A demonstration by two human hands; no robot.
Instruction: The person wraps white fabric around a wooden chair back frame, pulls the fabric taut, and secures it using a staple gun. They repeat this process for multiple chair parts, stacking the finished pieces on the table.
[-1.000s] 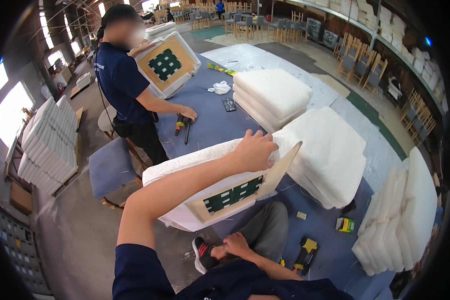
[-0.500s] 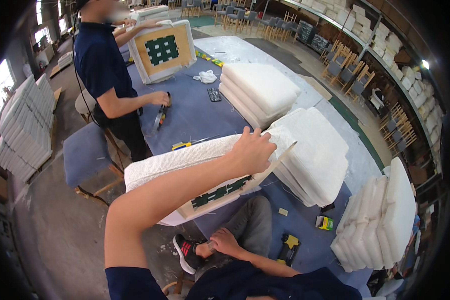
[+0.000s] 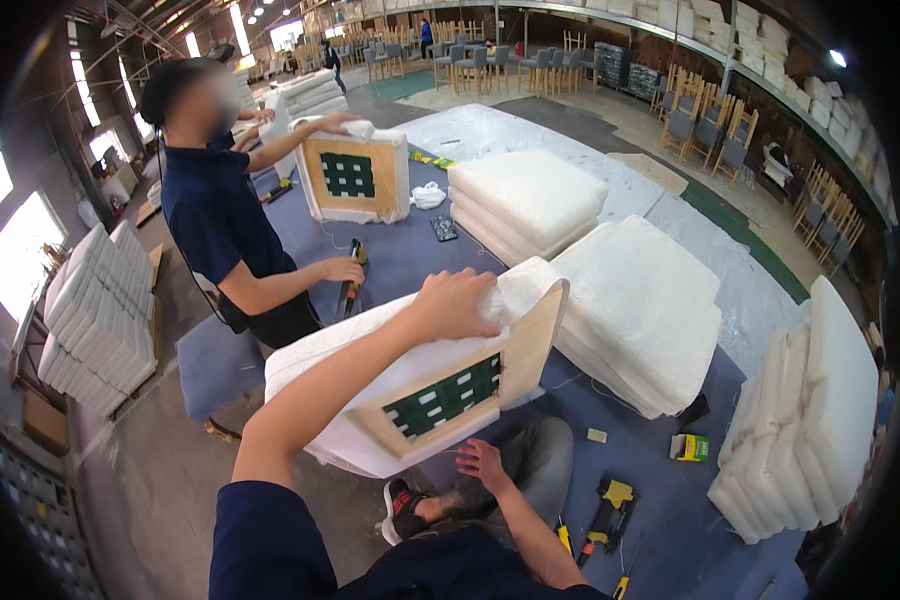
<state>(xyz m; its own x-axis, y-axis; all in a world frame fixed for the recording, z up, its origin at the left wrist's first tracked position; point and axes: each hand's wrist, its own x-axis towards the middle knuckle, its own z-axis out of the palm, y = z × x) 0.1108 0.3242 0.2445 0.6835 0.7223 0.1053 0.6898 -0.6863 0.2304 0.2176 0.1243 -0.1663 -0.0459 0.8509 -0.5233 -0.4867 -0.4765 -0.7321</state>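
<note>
A white padded seat cushion point(image 3: 360, 425) stands tilted on its edge in front of me. Its wooden underside and dark green woven webbing point(image 3: 445, 395) face me. Over its top edge, near the upper right corner, my left hand point(image 3: 460, 303) grips the white covering. My right hand point(image 3: 482, 465) hovers just below the cushion's lower edge, above my bent leg, fingers spread and holding nothing. A yellow and black staple gun point(image 3: 610, 510) lies on the blue table surface to the right of my right forearm.
White cushions are stacked ahead point(image 3: 530, 195), right point(image 3: 640, 310) and far right point(image 3: 800, 410). On the left, a co-worker point(image 3: 230, 210) holds up another seat point(image 3: 355, 178) and grasps a dark tool point(image 3: 351, 285). Yellow-handled tools point(image 3: 622, 585) and a small box point(image 3: 689, 447) lie nearby.
The cushion has turned so more of its underside shows. My right hand has risen from near my ankle toward it and spread its fingers. The view has tilted up.
</note>
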